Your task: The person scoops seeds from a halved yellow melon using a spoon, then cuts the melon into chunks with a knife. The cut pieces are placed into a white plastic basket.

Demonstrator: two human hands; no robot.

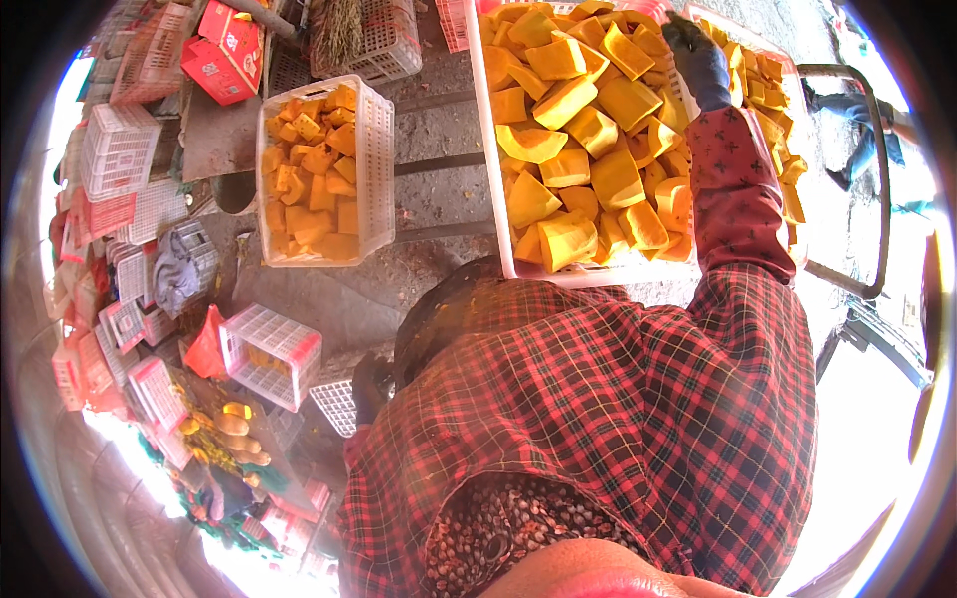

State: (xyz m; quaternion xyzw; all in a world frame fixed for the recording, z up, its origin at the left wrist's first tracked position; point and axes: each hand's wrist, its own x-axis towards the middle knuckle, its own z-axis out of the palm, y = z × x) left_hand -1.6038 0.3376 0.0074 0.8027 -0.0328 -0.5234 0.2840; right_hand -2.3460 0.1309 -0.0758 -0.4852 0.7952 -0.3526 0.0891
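Observation:
A large white-and-pink plastic crate (505,224) heaped with cut orange pumpkin chunks (617,179) stands in front of me. My right hand (699,63), in a dark blue glove, is at its far right rim, where a second crate (798,82) of pumpkin pieces stands alongside. Whether the fingers grip the rim is unclear. My left hand (370,381), darkly gloved, hangs low by my left side, close to a white plastic lattice (336,407). Its fingers are in shadow, so its hold cannot be made out.
Left of the large crate stands a smaller white crate (377,172) of pumpkin pieces. A lying crate (273,351), stacked baskets (119,149) and a red carton (224,56) fill the left. A bent metal handle (882,179) rises at right; beyond it a person's legs (860,138) show.

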